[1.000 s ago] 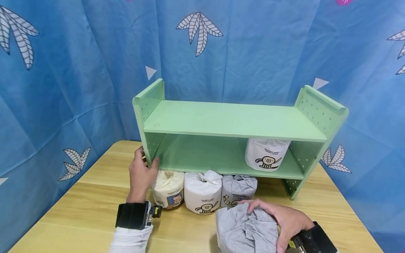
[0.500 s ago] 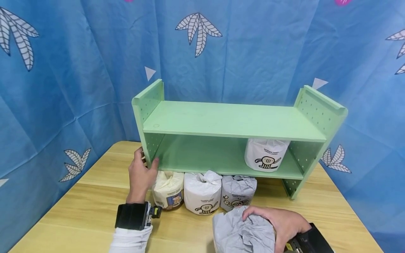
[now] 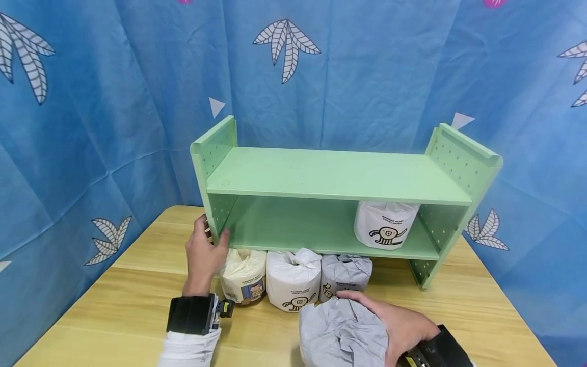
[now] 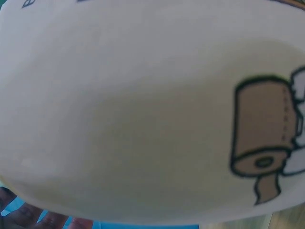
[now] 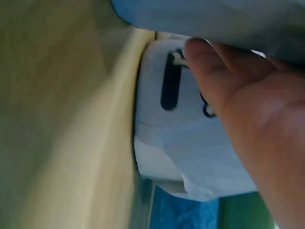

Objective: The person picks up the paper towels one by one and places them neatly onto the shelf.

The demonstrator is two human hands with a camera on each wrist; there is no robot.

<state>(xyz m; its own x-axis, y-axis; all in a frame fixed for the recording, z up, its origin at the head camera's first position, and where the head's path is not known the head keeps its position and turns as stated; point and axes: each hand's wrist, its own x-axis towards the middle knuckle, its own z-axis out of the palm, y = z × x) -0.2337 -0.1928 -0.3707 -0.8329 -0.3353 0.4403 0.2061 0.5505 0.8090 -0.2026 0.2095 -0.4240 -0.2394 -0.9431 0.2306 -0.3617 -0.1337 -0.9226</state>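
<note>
My left hand [image 3: 204, 260] grips the lower left side panel of a green two-tier shelf [image 3: 330, 173], with the thumb at its front edge and fingers behind it. My right hand [image 3: 396, 326] holds a grey paper-wrapped toilet roll [image 3: 341, 336] by its right side at the front of the table. Behind it, three wrapped rolls stand in a row beneath the shelf's front edge: a cream roll [image 3: 245, 275], a white roll [image 3: 293, 280] and another grey roll [image 3: 346, 272]. The cream wrapper [image 4: 157, 119] fills most of the left wrist view.
Another white roll [image 3: 387, 224] stands on the lower tier, toward the right end. Wooden table [image 3: 105, 316] lies under everything. A blue patterned curtain [image 3: 367, 76] hangs behind and at both sides.
My right hand has moved left with the grey toilet roll, bringing it in front of the white and grey rolls. The left hand and the shelf have stayed in place.
</note>
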